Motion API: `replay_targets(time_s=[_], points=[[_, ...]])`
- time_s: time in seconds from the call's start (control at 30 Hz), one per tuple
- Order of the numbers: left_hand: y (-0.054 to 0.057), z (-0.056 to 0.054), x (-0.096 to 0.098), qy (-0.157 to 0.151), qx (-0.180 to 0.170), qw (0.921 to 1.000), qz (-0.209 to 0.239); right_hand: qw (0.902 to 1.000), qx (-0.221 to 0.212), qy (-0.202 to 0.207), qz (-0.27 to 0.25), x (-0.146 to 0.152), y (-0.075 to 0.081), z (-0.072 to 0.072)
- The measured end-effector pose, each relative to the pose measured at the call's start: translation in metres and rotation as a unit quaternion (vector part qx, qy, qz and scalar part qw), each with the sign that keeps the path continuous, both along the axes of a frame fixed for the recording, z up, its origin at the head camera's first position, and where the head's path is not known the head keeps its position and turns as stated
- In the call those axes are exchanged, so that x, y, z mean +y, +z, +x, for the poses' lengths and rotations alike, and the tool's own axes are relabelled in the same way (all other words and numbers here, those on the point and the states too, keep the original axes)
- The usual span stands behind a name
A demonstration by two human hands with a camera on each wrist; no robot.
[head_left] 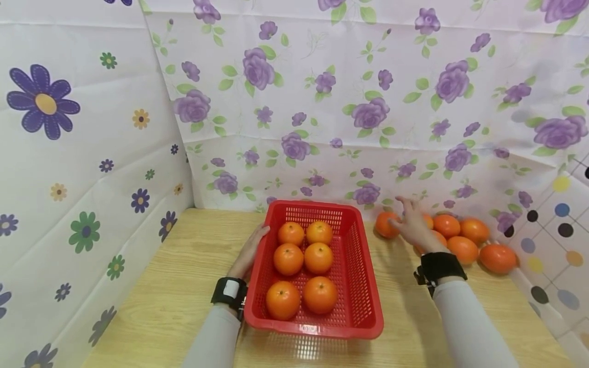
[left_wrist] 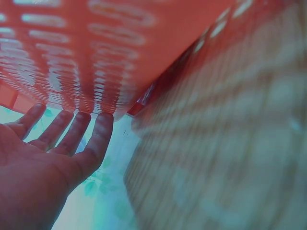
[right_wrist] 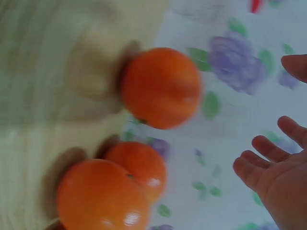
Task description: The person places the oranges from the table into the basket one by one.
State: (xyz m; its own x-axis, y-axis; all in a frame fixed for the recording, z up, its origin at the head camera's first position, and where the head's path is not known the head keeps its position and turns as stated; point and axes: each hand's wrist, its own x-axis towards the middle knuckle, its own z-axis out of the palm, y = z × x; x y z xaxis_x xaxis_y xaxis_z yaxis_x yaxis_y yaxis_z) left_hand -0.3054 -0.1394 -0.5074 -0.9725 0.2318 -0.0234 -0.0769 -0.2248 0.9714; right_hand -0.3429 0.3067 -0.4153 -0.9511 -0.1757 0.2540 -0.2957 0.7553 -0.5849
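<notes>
In red basket (head_left: 313, 330): six oranges (head_left: 288, 259), room at right. Left outside, right: several loose oranges (head_left: 462, 250). Left hand (head_left: 248, 251) straight-fingered against basket's left side; right hand (head_left: 414, 225) wide, empty.

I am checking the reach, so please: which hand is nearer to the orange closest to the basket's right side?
Right. The right hand is close to that orange without gripping it; the left hand is across the red basket, at its left side.

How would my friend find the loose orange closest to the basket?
Start at the red basket. Just right of its far end, beside the right hand, is the orange. Unlike the other loose oranges bunched farther right, this one sits apart.
</notes>
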Motion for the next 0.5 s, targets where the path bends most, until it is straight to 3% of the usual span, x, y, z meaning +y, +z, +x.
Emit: replay_targets(time_s=[0.17,0.5], points=[[0.000,0.001,-0.001,-0.003,0.000,1.0000,-0.001,0.9996,-0.028,0.008,0.005,0.000,-0.016,-0.011],[-0.001,-0.001,0.001,-0.007,0.002,1.0000,0.005,0.9984,-0.036,0.003,0.043,0.008,-0.036,-0.026]])
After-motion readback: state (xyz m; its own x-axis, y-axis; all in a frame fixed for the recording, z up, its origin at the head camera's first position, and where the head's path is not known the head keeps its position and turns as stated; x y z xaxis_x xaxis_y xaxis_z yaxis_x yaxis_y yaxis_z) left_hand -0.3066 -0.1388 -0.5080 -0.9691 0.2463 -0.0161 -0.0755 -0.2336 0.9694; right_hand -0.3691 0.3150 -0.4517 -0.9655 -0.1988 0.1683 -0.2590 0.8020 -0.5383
